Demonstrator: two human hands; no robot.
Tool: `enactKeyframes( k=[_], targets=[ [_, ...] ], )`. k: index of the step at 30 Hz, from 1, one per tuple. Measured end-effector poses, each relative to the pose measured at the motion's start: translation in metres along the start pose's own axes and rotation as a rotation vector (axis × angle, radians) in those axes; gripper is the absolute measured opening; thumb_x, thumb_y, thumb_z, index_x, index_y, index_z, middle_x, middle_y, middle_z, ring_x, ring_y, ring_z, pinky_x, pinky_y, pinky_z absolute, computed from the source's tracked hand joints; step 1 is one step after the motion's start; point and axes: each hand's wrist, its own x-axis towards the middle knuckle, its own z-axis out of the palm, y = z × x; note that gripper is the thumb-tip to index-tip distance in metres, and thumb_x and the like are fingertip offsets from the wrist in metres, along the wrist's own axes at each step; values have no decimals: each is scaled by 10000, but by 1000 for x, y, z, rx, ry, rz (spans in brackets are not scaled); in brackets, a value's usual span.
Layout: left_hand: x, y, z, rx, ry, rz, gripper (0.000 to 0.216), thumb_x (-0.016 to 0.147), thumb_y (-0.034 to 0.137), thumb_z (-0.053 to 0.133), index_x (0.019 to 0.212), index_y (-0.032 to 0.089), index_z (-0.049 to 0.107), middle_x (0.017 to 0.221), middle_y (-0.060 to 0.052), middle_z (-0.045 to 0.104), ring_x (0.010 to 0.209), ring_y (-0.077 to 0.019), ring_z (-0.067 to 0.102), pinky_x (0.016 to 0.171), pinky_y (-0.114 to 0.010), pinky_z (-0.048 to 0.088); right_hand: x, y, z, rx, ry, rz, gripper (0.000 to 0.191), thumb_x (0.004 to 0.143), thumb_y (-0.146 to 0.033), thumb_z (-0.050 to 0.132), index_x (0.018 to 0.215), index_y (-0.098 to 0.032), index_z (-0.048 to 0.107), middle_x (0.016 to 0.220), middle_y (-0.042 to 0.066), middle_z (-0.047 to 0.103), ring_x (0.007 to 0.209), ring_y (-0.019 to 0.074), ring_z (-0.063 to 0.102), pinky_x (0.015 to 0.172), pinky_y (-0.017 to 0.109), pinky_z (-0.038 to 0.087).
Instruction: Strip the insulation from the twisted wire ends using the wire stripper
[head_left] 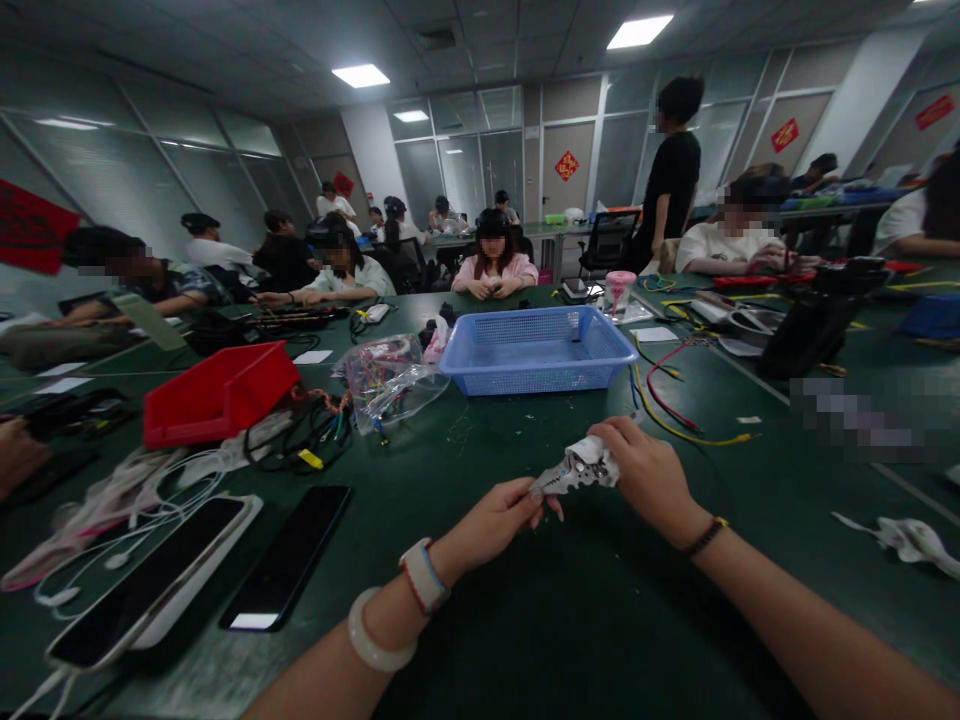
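Metal wire strippers (553, 481) with a toothed nose and notched jaws are held above the green table between both hands. My left hand (499, 512) is closed, pinching the tip of the tool with thumb and fingers. At the other end, my right hand (651, 468) is closed around the handle side, which its fingers mostly hide. A crumpled white tissue (585, 450) lies over the tool beside the right fingers. Whether the left fingertips also hold something small, I cannot tell.
Beyond my hands stands a blue perforated basket (536, 378). To the left are a red bin (221, 395), bagged wires (390, 385), a phone (289, 560) and another phone (154, 585) with white cables. Yellow and red leads (675, 410) lie right. A crumpled tissue (915, 540) is far right. Several people sit around.
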Motion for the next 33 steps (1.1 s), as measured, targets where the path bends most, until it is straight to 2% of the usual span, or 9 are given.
enactKeyframes(
  k=[3, 7, 12, 18, 26, 33],
  targets=[
    [0, -1, 0, 17, 1, -2, 377, 941, 444, 430, 979, 129, 634, 732, 11, 458, 637, -108, 377, 598, -225, 311, 0, 2, 4, 18, -9, -37, 385, 806, -50, 486, 1160, -184, 558, 1214, 94, 596, 823, 174, 644, 670, 266, 447],
    [0, 1, 0, 10, 14, 1, 382, 949, 437, 412, 962, 129, 637, 705, 20, 445, 624, -105, 382, 591, -223, 305, 0, 5, 6, 8, 5, -54, 379, 815, -61, 487, 1166, -184, 554, 1228, 95, 598, 822, 178, 650, 682, 270, 458],
    [0, 4, 1, 5, -4, -5, 341, 948, 399, 425, 964, 131, 634, 675, 28, 431, 607, -104, 377, 575, -220, 295, 1, 5, 4, -31, 8, -65, 307, 830, -85, 496, 1113, -177, 574, 1169, 93, 618, 764, 169, 641, 668, 271, 448],
    [-3, 10, 2, 4, 11, -31, 317, 945, 377, 434, 948, 131, 633, 690, 21, 443, 619, -107, 382, 583, -226, 297, 2, 2, -1, -62, -53, -9, 251, 838, -106, 497, 1051, -189, 599, 987, 73, 624, 695, 159, 614, 569, 255, 399],
    [-2, 7, 1, -7, 4, -7, 379, 932, 446, 446, 941, 122, 641, 672, 27, 439, 614, -107, 384, 602, -232, 304, -1, 4, 4, 46, -55, -53, 416, 805, -53, 479, 1197, -183, 528, 1263, 103, 562, 817, 168, 644, 667, 271, 463],
    [-1, 4, 0, 0, 1, -18, 415, 928, 479, 444, 954, 119, 650, 661, 30, 430, 605, -105, 377, 586, -228, 291, 1, 5, 3, 26, -61, -68, 423, 800, -66, 485, 1205, -177, 528, 1267, 116, 569, 824, 193, 650, 691, 300, 477]
  ],
)
